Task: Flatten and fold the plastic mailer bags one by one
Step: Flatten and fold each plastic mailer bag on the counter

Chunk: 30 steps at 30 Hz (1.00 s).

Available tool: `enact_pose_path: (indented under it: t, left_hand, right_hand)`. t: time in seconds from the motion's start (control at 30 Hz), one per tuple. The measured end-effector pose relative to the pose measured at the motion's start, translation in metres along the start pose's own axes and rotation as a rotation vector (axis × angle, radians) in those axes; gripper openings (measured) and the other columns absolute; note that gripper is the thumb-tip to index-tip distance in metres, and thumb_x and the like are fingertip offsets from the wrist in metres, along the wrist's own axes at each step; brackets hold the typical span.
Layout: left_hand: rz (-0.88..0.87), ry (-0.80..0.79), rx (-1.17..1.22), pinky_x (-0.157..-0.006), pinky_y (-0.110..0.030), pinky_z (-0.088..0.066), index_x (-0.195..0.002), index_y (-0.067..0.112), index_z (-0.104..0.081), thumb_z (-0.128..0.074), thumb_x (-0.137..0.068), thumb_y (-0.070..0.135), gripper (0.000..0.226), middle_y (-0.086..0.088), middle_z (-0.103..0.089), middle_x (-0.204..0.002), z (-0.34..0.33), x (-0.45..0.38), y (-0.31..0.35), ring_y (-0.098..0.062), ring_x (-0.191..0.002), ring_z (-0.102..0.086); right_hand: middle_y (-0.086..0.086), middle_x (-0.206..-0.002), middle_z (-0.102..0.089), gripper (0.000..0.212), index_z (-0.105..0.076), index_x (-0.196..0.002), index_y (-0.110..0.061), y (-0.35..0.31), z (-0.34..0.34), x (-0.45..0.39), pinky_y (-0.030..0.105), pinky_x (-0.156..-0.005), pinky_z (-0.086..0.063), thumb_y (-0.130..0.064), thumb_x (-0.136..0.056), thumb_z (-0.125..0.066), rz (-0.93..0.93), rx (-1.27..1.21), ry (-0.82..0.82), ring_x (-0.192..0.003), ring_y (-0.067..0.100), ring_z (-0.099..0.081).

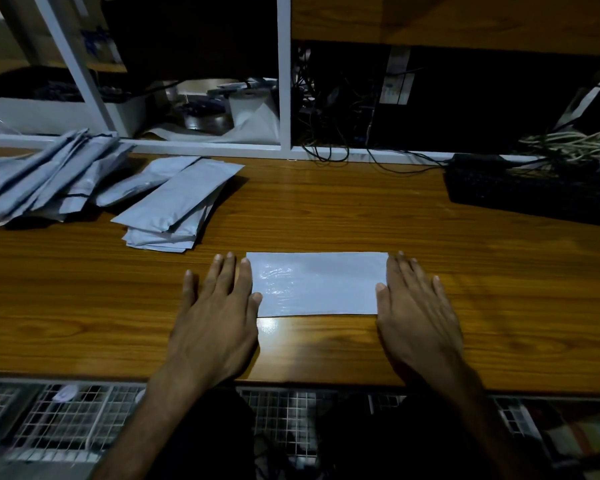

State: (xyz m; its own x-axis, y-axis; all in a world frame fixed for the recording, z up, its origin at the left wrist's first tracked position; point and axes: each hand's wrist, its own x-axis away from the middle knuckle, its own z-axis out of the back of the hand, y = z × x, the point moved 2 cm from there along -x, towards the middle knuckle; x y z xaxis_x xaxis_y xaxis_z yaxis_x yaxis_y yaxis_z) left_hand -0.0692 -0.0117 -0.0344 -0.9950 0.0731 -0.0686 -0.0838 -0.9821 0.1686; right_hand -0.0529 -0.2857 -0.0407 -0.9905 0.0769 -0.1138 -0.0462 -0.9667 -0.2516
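Note:
A pale grey plastic mailer bag lies flat as a wide rectangle on the wooden table, near its front edge. My left hand lies flat, fingers straight, at the bag's left end, its thumb and forefinger on the plastic. At the right end my right hand lies flat the same way, covering that edge. A neat stack of folded mailers sits behind and to the left. Further left lies a looser heap of mailers.
A black keyboard sits at the back right beside a tangle of cables. A white frame and shelf with clutter run along the back. Below the table's front edge is wire mesh.

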Motion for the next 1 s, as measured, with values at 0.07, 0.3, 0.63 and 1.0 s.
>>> enact_pose_path:
  t: [0.07,0.3,0.63,1.0]
  left_hand:
    - [0.002,-0.001,-0.017,-0.127,-0.049,0.012,-0.166,0.021,0.000,0.009,-0.096,0.052,0.077,-0.001,0.006,-0.174,-0.001,0.002,-0.005,-0.016,-0.158,0.017]
    - [-0.049,0.107,0.108,-0.126,-0.048,0.002,-0.165,0.018,-0.022,-0.014,-0.105,0.041,0.065,-0.005,-0.013,-0.173,0.000,0.012,-0.017,-0.017,-0.159,0.002]
    - [-0.118,0.160,0.184,-0.126,-0.043,-0.015,-0.149,0.017,-0.050,-0.038,-0.110,0.029,0.043,-0.008,-0.039,-0.163,0.010,-0.036,0.049,-0.028,-0.154,-0.027]
    - [-0.164,0.077,0.064,-0.126,-0.049,-0.018,-0.154,0.014,-0.042,-0.033,-0.109,0.030,0.049,-0.012,-0.037,-0.164,-0.019,-0.075,0.074,-0.032,-0.154,-0.028]
  right_hand:
    - [-0.005,-0.173,-0.006,0.060,-0.006,-0.166,-0.021,0.008,0.002,0.000,0.040,-0.129,0.000,-0.039,-0.110,-0.015,0.011,0.000,-0.004,-0.159,0.012,-0.001]
    - [-0.003,-0.170,-0.023,0.054,-0.021,-0.165,-0.022,0.021,0.008,-0.002,0.036,-0.128,-0.008,-0.023,-0.111,-0.029,0.048,-0.080,0.025,-0.158,0.015,-0.017]
    - [-0.001,-0.164,-0.037,0.046,-0.042,-0.156,-0.017,-0.042,0.016,-0.025,0.031,-0.124,-0.012,-0.027,-0.112,-0.037,0.158,-0.189,0.072,-0.152,0.015,-0.031]
    - [0.006,-0.164,-0.037,0.047,-0.042,-0.156,-0.017,-0.076,-0.008,-0.048,0.039,-0.127,-0.015,-0.024,-0.110,-0.038,0.317,-0.107,-0.030,-0.155,0.021,-0.026]
